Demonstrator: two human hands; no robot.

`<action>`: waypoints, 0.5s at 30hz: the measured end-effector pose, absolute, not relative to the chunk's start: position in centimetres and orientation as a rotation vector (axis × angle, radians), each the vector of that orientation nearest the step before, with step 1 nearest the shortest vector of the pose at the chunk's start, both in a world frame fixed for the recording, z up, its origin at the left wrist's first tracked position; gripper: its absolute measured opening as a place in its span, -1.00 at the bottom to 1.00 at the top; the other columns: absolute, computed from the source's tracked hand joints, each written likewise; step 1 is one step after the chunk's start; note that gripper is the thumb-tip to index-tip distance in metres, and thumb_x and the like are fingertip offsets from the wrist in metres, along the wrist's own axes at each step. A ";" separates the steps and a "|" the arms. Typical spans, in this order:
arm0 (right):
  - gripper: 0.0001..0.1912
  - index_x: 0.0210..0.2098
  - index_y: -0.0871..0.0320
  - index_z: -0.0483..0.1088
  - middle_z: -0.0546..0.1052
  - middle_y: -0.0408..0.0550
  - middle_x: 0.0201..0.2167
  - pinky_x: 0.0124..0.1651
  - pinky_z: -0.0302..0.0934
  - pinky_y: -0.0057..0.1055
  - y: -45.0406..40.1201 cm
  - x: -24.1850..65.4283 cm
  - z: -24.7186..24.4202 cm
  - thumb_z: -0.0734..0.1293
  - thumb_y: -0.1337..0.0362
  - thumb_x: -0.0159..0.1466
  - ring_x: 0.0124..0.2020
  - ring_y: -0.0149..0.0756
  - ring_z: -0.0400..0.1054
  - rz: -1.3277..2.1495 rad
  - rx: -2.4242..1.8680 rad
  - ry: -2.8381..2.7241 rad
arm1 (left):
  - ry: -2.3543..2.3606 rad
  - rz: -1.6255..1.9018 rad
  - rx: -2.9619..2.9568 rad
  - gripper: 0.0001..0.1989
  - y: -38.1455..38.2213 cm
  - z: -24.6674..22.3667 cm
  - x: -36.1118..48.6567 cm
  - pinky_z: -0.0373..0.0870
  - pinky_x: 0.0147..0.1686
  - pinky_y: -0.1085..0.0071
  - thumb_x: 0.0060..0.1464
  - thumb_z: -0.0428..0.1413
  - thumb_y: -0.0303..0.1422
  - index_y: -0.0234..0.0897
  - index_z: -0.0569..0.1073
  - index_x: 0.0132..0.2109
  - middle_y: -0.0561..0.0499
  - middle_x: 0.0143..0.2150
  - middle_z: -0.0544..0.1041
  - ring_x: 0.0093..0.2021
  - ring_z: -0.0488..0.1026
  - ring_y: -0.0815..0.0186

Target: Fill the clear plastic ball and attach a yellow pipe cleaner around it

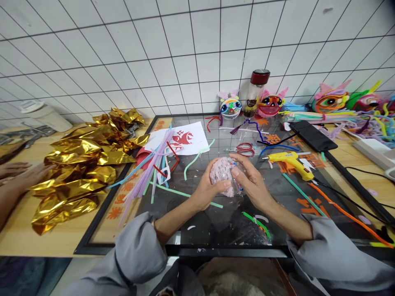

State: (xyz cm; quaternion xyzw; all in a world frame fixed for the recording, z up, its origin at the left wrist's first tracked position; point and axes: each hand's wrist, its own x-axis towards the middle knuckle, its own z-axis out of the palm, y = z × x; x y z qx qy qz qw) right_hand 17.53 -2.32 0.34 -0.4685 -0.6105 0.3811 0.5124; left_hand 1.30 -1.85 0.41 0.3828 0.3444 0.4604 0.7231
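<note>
Between my two hands, above the dark glass board (197,222), is a round clear plastic ball (222,172) partly covered in pale pink material. My left hand (206,190) is closed on its left side, the thumb lying across the front. On the right side, my right hand (250,179) grips it, with the thumb pressed against the front. Some small blue and red bits show near that thumb. Just beyond the ball lie red-handled scissors (245,149). A yellow glue gun (290,160) rests to the right of my right hand.
Purple and blue pipe cleaners (149,168) lie left, by a white sheet with a red cut-out (189,139). Gold foil (83,160) covers the left table near another person's hand (33,176). Behind stand a bottle (255,94) and decorated heads (230,106); a phone (313,135) lies right.
</note>
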 end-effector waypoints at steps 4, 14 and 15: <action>-0.45 0.22 -0.02 0.33 0.39 0.01 0.25 0.40 0.02 -0.03 -2.3 17.7 0.6 0.32 -0.08 0.32 0.31 -0.08 0.22 0.916 -1.091 -1.509 | 0.764 1.000 0.850 -0.08 -1.7 0.8 1.2 0.36 0.17 0.12 -0.32 0.47 -0.21 -0.17 0.26 0.20 -0.13 0.16 0.44 0.17 0.40 0.03; -0.88 -0.18 0.01 0.57 0.52 -0.05 -0.20 0.03 0.27 -0.17 -2.1 19.1 2.4 0.41 0.31 0.30 -0.09 -0.21 0.41 0.363 -0.955 -1.694 | 0.781 1.056 1.306 -0.14 -1.0 0.3 0.6 0.32 0.21 0.11 -0.28 0.44 -0.21 -0.23 0.26 0.16 -0.15 0.12 0.46 0.17 0.40 0.01; -0.89 -0.21 0.02 0.57 0.52 -0.07 -0.25 -0.03 0.28 -0.18 -2.1 19.2 2.6 0.40 0.33 0.30 -0.15 -0.21 0.42 0.312 -0.950 -1.726 | 0.789 1.044 1.340 -0.15 -0.9 0.4 0.6 0.32 0.21 0.11 -0.27 0.43 -0.21 -0.24 0.25 0.16 -0.16 0.13 0.46 0.17 0.40 0.01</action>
